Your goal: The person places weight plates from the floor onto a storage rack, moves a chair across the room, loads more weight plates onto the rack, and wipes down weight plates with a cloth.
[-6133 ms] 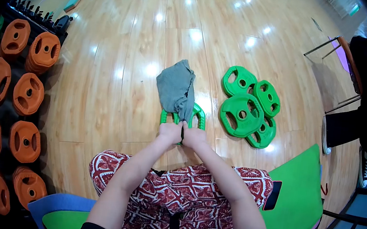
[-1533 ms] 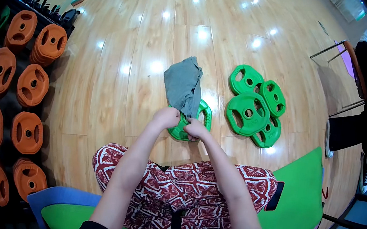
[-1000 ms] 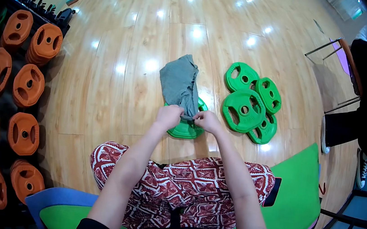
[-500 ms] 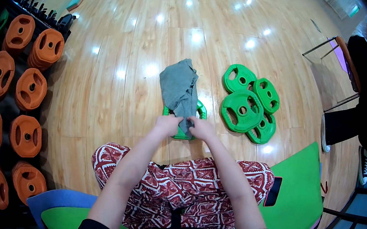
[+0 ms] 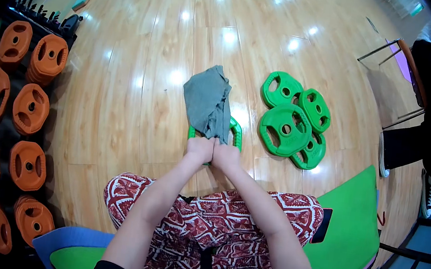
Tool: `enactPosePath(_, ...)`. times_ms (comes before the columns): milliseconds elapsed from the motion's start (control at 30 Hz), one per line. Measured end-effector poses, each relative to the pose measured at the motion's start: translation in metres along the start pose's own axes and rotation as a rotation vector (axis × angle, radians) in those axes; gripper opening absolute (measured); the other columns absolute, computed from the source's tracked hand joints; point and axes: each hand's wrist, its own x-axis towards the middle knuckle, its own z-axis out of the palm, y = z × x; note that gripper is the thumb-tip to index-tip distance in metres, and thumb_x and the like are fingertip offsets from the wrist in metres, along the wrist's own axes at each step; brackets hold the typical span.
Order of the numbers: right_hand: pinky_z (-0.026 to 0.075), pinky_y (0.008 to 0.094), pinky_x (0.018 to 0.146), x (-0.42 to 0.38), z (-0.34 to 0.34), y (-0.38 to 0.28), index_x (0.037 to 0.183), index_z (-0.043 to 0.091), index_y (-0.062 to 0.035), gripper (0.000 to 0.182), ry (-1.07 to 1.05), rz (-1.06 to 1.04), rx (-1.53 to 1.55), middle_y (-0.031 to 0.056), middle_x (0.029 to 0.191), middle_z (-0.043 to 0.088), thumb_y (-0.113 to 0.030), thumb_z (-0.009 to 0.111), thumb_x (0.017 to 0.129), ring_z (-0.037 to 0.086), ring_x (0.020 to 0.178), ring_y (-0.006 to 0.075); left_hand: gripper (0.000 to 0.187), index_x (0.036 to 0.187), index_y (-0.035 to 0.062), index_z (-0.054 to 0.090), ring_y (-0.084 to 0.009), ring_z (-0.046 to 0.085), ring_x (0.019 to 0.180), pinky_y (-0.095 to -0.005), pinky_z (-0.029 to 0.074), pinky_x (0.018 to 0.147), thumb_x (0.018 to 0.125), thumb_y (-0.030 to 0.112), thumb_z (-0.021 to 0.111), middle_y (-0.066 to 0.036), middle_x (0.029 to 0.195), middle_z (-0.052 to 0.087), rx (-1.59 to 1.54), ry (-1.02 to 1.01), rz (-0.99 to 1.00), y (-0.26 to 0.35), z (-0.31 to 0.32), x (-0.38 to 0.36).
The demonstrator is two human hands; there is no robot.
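Note:
A grey-green cloth (image 5: 206, 101) lies bunched over a green weight plate (image 5: 235, 134) on the wooden floor, covering much of it. My left hand (image 5: 200, 149) is closed on the near end of the cloth. Right beside it, my right hand (image 5: 226, 155) grips the same end, and the two hands touch. Both hands hide the near part of the plate, and the fingertips are out of sight.
Several green weight plates (image 5: 284, 129) lie overlapping to the right. Orange plates (image 5: 28, 166) hang on a rack at left. A green mat (image 5: 349, 219) with a phone (image 5: 322, 225) is at lower right. A person (image 5: 416, 141) sits on a chair (image 5: 413, 77).
My hands have come together and closed on the near end of the cloth, covering more of it. The view has shifted slightly.

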Motion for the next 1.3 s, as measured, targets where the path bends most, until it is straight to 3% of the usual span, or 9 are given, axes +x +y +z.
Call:
enactPosePath(33, 0.048, 0.0365, 0.061, 0.002, 0.002, 0.001, 0.111, 0.044, -0.0058, 0.037, -0.007, 0.001, 0.002, 0.0105, 0.085, 0.062, -0.019, 0.042, 0.077, 0.061, 0.076, 0.0238, 0.028, 0.102, 0.0158, 0.048, -0.0267, 0.060, 0.075, -0.0395, 0.047, 0.064, 0.076, 0.025, 0.042, -0.012, 0.083, 0.061, -0.002, -0.007, 0.001, -0.002, 0.000, 0.001)
enactPosePath(100, 0.047, 0.0400, 0.060, 0.008, 0.006, 0.006, 0.097, 0.045, -0.0063, 0.028, 0.015, -0.022, 0.019, 0.0135, 0.079, 0.061, -0.023, 0.044, 0.074, 0.060, 0.073, 0.0279, 0.028, 0.101, 0.0131, 0.049, -0.0267, 0.060, 0.075, -0.0392, 0.047, 0.063, 0.076, 0.024, 0.042, -0.012, 0.082, 0.061, -0.002, -0.010, 0.075, -0.004, -0.005, 0.001)
enactPosePath(333, 0.047, 0.0373, 0.063, -0.009, -0.005, 0.005, 0.099, 0.047, -0.0062, 0.027, 0.003, 0.011, 0.049, 0.0117, 0.086, 0.061, -0.019, 0.042, 0.077, 0.060, 0.078, 0.0254, 0.026, 0.096, 0.0107, 0.052, -0.0243, 0.061, 0.077, -0.0373, 0.047, 0.064, 0.075, 0.023, 0.042, -0.010, 0.085, 0.062, 0.007, -0.005, 0.028, 0.005, -0.017, -0.020)
enactPosePath(433, 0.047, 0.0384, 0.065, -0.013, -0.006, 0.006, 0.103, 0.046, -0.0059, 0.031, 0.011, 0.012, 0.086, 0.0122, 0.088, 0.061, -0.021, 0.042, 0.076, 0.060, 0.080, 0.0265, 0.033, 0.104, 0.0146, 0.048, -0.0270, 0.060, 0.075, -0.0391, 0.047, 0.063, 0.073, 0.025, 0.044, -0.011, 0.082, 0.061, -0.009, 0.020, 0.006, 0.006, -0.009, -0.017)
enactPosePath(733, 0.048, 0.0374, 0.064, 0.010, -0.004, 0.008, 0.105, 0.047, -0.0058, 0.033, -0.059, 0.000, 0.088, 0.0126, 0.087, 0.061, -0.021, 0.042, 0.076, 0.060, 0.079, 0.0258, 0.028, 0.097, 0.0102, 0.051, -0.0270, 0.060, 0.079, -0.0392, 0.047, 0.066, 0.074, 0.024, 0.045, -0.011, 0.087, 0.061, -0.117, -0.019, 0.016, -0.003, -0.013, -0.008)
enactPosePath(800, 0.048, 0.0373, 0.064, 0.011, -0.001, 0.007, 0.106, 0.046, -0.0057, 0.034, -0.059, -0.005, 0.079, 0.0120, 0.090, 0.060, -0.021, 0.042, 0.076, 0.060, 0.080, 0.0255, 0.037, 0.103, 0.0127, 0.049, -0.0297, 0.059, 0.077, -0.0398, 0.047, 0.066, 0.070, 0.027, 0.049, -0.013, 0.084, 0.061, -0.145, -0.027, 0.067, -0.008, -0.012, -0.006)
enactPosePath(933, 0.047, 0.0404, 0.062, 0.002, 0.004, 0.012, 0.099, 0.047, -0.0064, 0.031, 0.020, -0.023, 0.098, 0.0144, 0.080, 0.061, -0.024, 0.043, 0.074, 0.060, 0.074, 0.0292, 0.037, 0.104, 0.0121, 0.049, -0.0294, 0.059, 0.078, -0.0397, 0.047, 0.066, 0.070, 0.027, 0.048, -0.013, 0.085, 0.060, -0.073, -0.046, 0.086, -0.003, -0.009, -0.005)
enactPosePath(1300, 0.047, 0.0408, 0.058, -0.024, 0.017, 0.003, 0.116, 0.039, -0.0110, 0.043, 0.105, 0.045, 0.099, 0.0135, 0.077, 0.061, -0.026, 0.042, 0.076, 0.060, 0.068, 0.0285, 0.047, 0.121, 0.0137, 0.038, -0.0265, 0.060, 0.073, -0.0389, 0.047, 0.063, 0.075, 0.022, 0.042, -0.011, 0.083, 0.061, 0.000, 0.058, 0.014, 0.010, 0.003, -0.035)
